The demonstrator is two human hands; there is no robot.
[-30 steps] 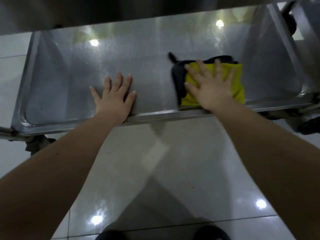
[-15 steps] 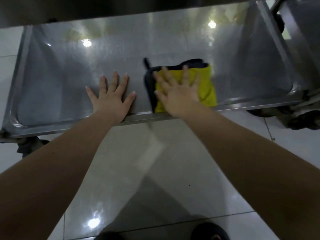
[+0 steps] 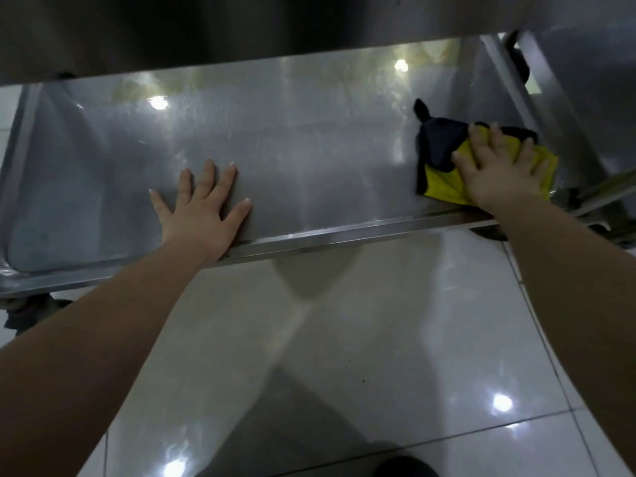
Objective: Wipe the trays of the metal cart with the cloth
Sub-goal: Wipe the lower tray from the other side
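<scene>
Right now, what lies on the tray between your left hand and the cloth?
Nothing: in the head view, only bare shiny tray runs from the left hand to the cloth pressed under the right hand.

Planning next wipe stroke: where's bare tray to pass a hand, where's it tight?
Widest bare patch: shiny steel cart tray between left hand and yellow-and-black cloth. Also free: from that hand to the left wall, plus the far strip beyond both hands. Tight: right corner, right hand pressing the cloth.
</scene>
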